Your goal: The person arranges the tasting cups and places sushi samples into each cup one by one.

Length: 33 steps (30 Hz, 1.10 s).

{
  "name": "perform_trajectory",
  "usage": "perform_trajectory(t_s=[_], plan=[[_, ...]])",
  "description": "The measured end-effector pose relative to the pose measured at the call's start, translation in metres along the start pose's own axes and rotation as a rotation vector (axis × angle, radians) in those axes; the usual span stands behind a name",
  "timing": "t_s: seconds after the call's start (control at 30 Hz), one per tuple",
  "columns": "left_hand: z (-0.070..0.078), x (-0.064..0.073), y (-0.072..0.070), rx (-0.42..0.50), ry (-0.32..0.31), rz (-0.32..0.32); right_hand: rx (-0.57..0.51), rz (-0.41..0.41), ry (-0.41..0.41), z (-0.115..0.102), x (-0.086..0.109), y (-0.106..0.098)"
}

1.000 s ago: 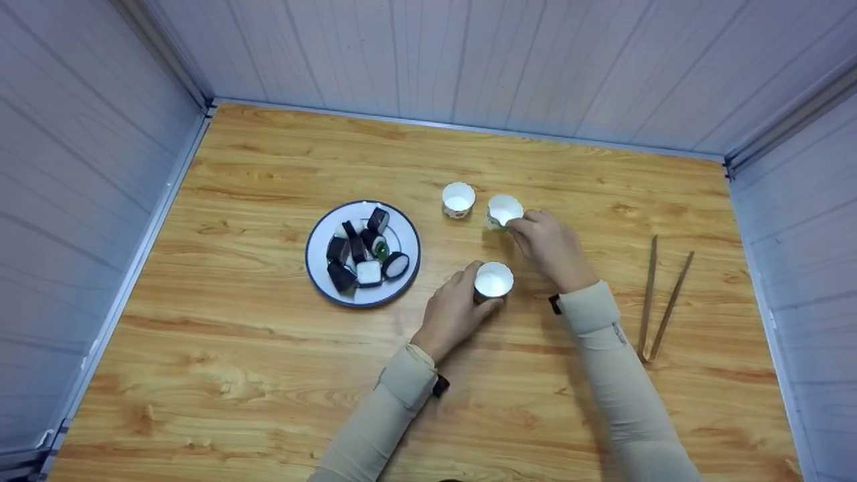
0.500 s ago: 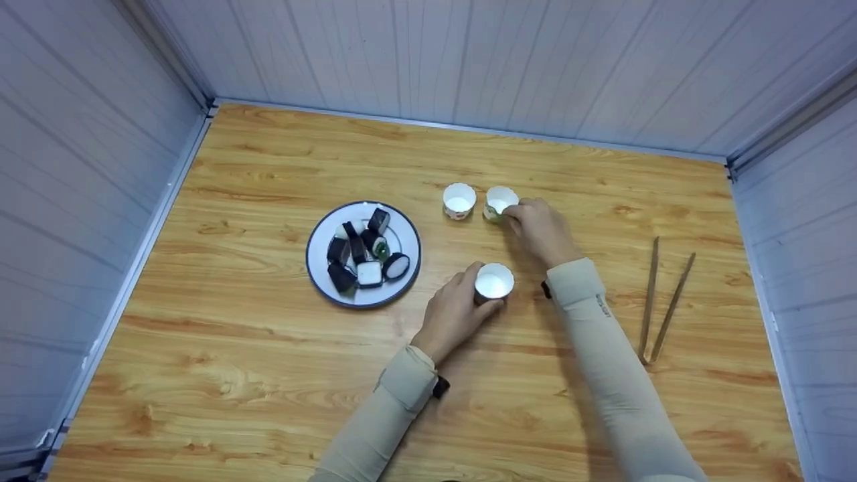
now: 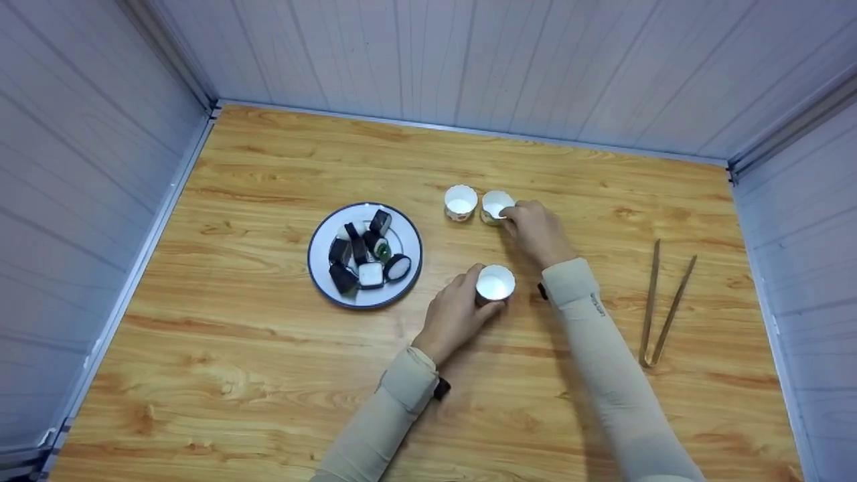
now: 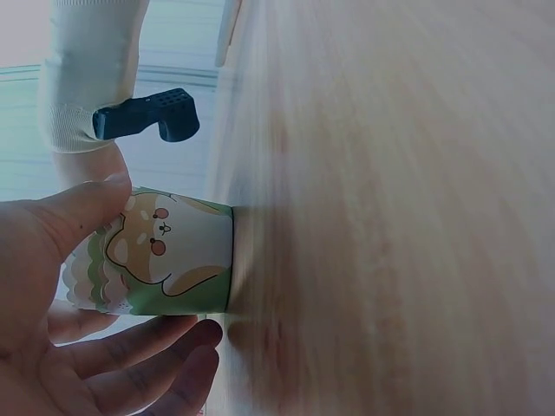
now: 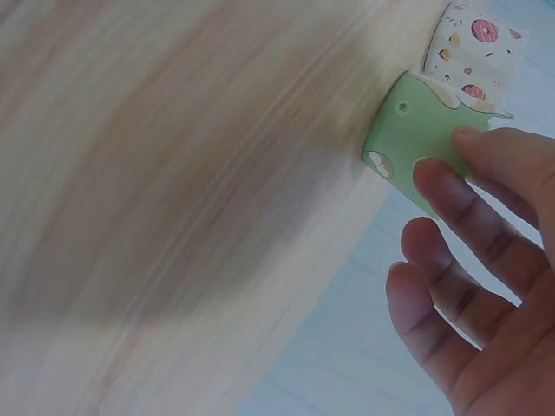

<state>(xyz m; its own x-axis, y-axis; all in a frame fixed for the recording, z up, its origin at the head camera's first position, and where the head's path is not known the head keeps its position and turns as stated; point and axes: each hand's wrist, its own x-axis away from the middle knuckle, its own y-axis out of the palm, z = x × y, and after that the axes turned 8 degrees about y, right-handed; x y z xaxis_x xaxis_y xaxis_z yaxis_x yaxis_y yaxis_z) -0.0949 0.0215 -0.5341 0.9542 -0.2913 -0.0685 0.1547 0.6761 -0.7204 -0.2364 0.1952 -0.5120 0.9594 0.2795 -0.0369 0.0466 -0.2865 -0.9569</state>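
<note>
My left hand (image 3: 456,313) is around a white-mouthed paper baking cup (image 3: 495,284) standing on the table. In the left wrist view this cup (image 4: 178,251) is green with a printed cartoon dog, thumb on one side and fingers on the other. Farther back, my right hand (image 3: 541,231) pinches a second paper cup (image 3: 495,204) near its rim. The right wrist view shows that cup's green wall (image 5: 414,130) at the thumb and index fingertip, the other fingers loosely bent. Close on its left stands a third paper cup (image 3: 460,203), white with printed doughnuts.
On the left a white plate (image 3: 323,235) with a blue rim bears several sushi pieces (image 3: 370,275), dark-wrapped and white. Metal tongs (image 3: 648,314) lie spread at the right. Pale panel walls (image 3: 428,60) enclose the wooden table (image 3: 221,375) at the back and sides.
My right hand has moved left and slightly back with the second cup, bringing it close to the third cup. The left hand and its cup have stayed in place.
</note>
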Motion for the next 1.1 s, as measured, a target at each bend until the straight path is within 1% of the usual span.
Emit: perform_trajectory(t_s=[0.1, 0.23, 0.4, 0.53, 0.7, 0.87, 0.97, 1.1], plan=[[0.000, 0.000, 0.000, -0.002, 0.000, 0.001, -0.009, 0.043, -0.028, -0.001, 0.005, -0.003], [-0.001, 0.001, 0.001, -0.011, 0.003, 0.010, -0.027, 0.141, -0.093, -0.004, 0.017, -0.011], [-0.001, 0.001, 0.001, -0.012, 0.005, 0.016, -0.046, 0.255, -0.176, -0.010, 0.040, -0.023], [0.000, 0.000, 0.001, -0.010, 0.001, 0.009, -0.023, 0.300, -0.203, -0.015, 0.062, -0.032], [0.000, -0.001, 0.001, -0.018, 0.005, 0.007, -0.004, 0.305, -0.229, -0.022, 0.088, -0.039], [-0.001, -0.001, 0.001, -0.013, 0.012, 0.007, -0.017, 0.301, -0.269, -0.026, 0.109, -0.040], [-0.001, -0.001, 0.001, -0.017, 0.013, 0.002, -0.037, 0.270, -0.305, -0.027, 0.118, -0.037], [-0.002, 0.000, 0.001, -0.023, 0.022, 0.004, -0.054, 0.193, -0.337, -0.027, 0.125, -0.028]])
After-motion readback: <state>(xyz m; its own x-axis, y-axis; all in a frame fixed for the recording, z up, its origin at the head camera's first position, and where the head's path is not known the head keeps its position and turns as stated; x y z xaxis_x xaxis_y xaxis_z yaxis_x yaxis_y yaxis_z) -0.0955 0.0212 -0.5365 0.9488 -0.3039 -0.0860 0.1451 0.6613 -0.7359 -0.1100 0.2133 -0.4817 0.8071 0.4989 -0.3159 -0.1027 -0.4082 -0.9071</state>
